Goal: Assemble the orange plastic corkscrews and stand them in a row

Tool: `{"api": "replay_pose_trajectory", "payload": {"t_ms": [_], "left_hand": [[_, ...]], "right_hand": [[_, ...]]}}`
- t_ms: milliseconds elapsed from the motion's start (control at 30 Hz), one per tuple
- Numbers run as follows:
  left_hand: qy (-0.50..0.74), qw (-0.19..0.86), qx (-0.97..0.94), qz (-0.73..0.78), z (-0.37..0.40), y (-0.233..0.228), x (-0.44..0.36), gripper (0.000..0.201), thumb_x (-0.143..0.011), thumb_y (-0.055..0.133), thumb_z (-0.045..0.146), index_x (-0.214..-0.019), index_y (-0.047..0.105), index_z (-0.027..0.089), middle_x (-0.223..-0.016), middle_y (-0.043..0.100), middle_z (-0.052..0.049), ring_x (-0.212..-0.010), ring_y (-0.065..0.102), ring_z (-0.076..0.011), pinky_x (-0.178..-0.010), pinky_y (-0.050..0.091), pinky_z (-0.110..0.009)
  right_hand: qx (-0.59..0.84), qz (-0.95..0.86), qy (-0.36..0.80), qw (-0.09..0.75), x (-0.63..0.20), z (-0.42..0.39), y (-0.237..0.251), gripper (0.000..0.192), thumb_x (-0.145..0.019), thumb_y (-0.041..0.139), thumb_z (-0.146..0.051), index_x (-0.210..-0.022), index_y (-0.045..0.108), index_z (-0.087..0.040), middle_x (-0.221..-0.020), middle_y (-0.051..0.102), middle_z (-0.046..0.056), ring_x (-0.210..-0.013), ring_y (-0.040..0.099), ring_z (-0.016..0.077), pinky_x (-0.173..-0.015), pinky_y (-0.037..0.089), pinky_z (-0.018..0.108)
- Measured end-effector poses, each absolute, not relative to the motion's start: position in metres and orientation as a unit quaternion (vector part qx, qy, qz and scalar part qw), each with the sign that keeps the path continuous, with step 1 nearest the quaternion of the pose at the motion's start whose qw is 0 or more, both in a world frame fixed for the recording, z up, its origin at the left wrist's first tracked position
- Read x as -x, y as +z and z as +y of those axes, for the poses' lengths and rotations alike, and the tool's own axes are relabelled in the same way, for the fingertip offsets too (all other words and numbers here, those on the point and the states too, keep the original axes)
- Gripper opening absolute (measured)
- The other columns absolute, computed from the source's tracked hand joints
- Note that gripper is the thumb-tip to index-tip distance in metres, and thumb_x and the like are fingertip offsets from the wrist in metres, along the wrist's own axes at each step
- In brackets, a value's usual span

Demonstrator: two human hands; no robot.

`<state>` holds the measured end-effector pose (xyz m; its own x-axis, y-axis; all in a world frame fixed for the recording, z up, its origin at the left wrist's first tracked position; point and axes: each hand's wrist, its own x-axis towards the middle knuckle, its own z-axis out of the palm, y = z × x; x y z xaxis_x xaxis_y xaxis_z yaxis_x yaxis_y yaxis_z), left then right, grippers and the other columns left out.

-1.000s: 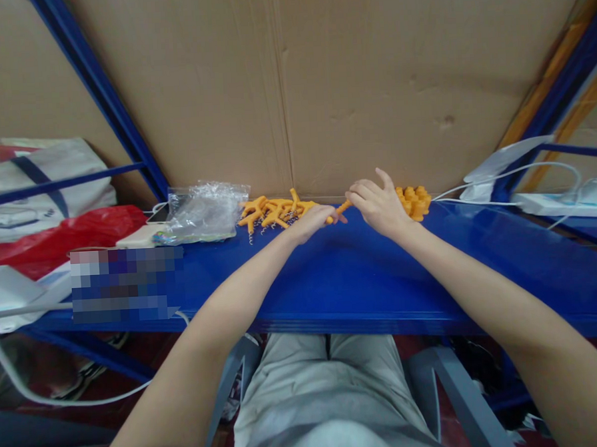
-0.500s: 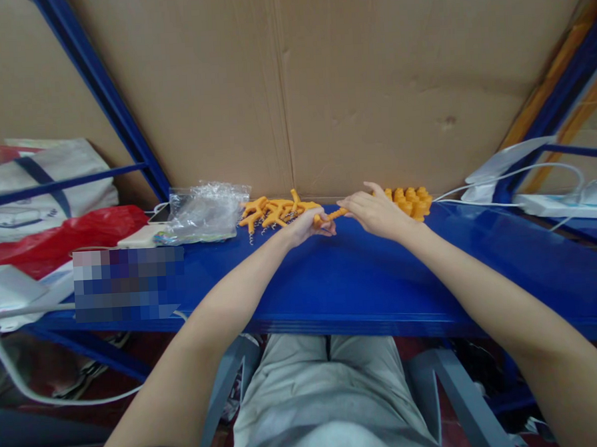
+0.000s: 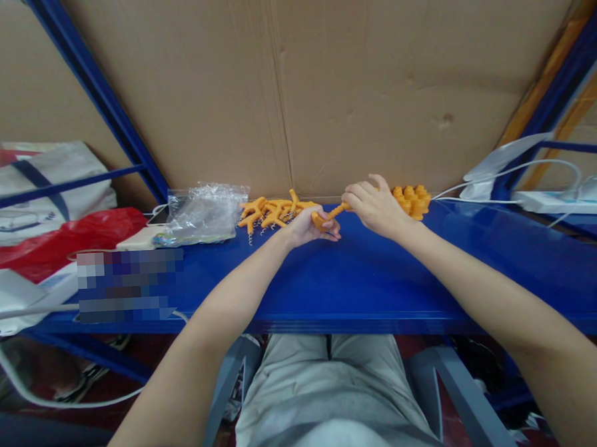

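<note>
Left hand (image 3: pixel 305 228) closed on one end of the orange piece (image 3: pixel 320 220), some fingers extended below it. Right hand (image 3: pixel 376 208) curled over the other end, one finger raised; exact fingertip contact hidden by the back of the hand. Piece sits between the two hands, slanting up to the right, over the rear half of the blue table (image 3: pixel 362 287). Can't tell if it's one part or two joined. Just left of it: heap of orange branched parts (image 3: pixel 276 209), metal spirals sticking out, clear plastic bag (image 3: pixel 198 215) beside that. Behind right wrist: tight cluster of knobby orange parts (image 3: pixel 418 205).
</note>
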<state>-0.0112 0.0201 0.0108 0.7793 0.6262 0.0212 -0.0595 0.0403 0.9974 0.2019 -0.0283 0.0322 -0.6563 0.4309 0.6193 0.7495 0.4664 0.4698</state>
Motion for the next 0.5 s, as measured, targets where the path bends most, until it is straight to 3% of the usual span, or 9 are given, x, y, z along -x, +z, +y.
{"api": "replay_pose_trajectory", "payload": {"t_ms": [233, 433, 500], "left_hand": [[0.278, 0.702, -0.628, 0.187, 0.018, 0.015, 0.017, 0.02, -0.066, 0.056, 0.032, -0.053, 0.044, 0.022, -0.065, 0.064, -0.008, -0.074, 0.066, -0.0244, -0.089, 0.056, -0.045], [0.412, 0.62, -0.598, 0.299, 0.026, 0.011, 0.019, 0.002, -0.063, 0.053, 0.02, -0.061, 0.054, 0.018, -0.074, 0.067, -0.005, -0.079, 0.066, -0.0195, -0.085, 0.056, -0.037], [0.442, 0.575, -0.603, 0.331, 0.028, 0.008, 0.017, 0.006, -0.061, 0.052, 0.013, -0.064, 0.055, 0.018, -0.078, 0.069, -0.005, -0.082, 0.066, -0.0177, -0.084, 0.056, -0.033]], "right_hand": [[0.45, -0.756, -0.385, 0.278, -0.231, -0.02, 0.044, 0.032, -0.102, 0.037, -0.02, -0.122, 0.062, -0.022, -0.124, 0.066, 0.014, -0.113, 0.056, 0.0285, -0.107, 0.032, 0.051], [0.654, -0.65, -0.289, 0.257, -0.284, -0.016, 0.064, 0.032, -0.099, 0.049, -0.03, -0.125, 0.061, -0.015, -0.121, 0.068, 0.02, -0.119, 0.058, 0.0359, -0.102, 0.037, 0.055], [0.728, -0.605, -0.234, 0.221, -0.295, -0.018, 0.069, 0.035, -0.098, 0.054, -0.03, -0.129, 0.061, -0.014, -0.124, 0.068, 0.022, -0.122, 0.058, 0.037, -0.101, 0.039, 0.054]]}}
